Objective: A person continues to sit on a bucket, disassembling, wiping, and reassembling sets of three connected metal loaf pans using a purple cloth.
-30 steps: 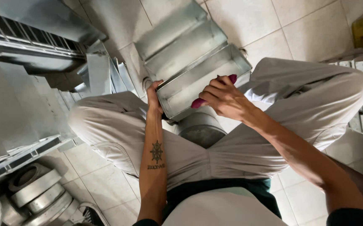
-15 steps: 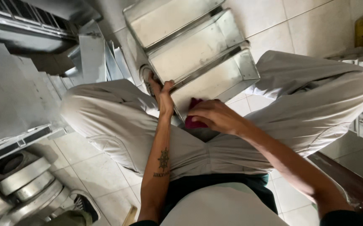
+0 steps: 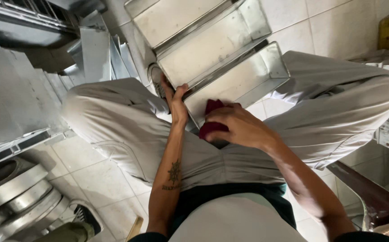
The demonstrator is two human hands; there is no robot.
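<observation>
At frame centre, the left hand (image 3: 176, 101) clamps the near corner of an open, empty metal tray (image 3: 235, 83) resting between the seated person's knees, while the right hand (image 3: 239, 125) is closed around a dark red cloth (image 3: 212, 118) against the tray's near edge, bare floor tiles (image 3: 320, 36) lying beyond.
</observation>
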